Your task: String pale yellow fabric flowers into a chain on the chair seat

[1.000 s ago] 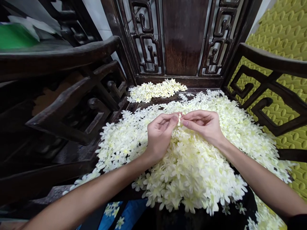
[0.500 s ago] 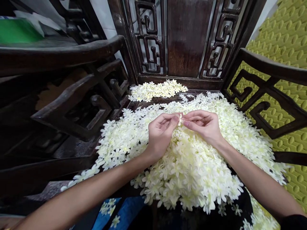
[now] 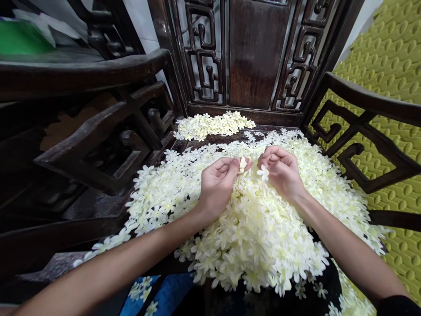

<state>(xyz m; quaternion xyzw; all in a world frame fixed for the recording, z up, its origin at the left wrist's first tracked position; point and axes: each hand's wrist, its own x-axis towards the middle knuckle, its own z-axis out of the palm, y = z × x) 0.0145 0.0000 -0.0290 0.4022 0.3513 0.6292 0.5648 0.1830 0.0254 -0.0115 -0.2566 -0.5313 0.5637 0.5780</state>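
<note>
A big heap of small cream-white cloth flowers (image 3: 256,228) covers the seat of a dark carved wooden chair (image 3: 253,57). My left hand (image 3: 219,184) hovers over the heap, its thumb and fingers pinched on a small stack of flowers (image 3: 242,164). A few centimetres to the right, my right hand (image 3: 283,173) is curled shut with a single flower (image 3: 263,173) at its fingertips. A smaller separate pile of flowers (image 3: 213,125) lies at the back of the seat by the chair back.
Carved armrests rise on the left (image 3: 98,131) and right (image 3: 362,127) of the seat. A yellow-green embossed mat (image 3: 391,57) lies beyond the right armrest. A second dark wooden chair (image 3: 66,79) stands to the left. Blue flowered cloth (image 3: 158,294) shows at the bottom edge.
My hands, joined on one small stack of flowers before, have drawn apart. The left keeps the stack; the right has come away with a single flower.
</note>
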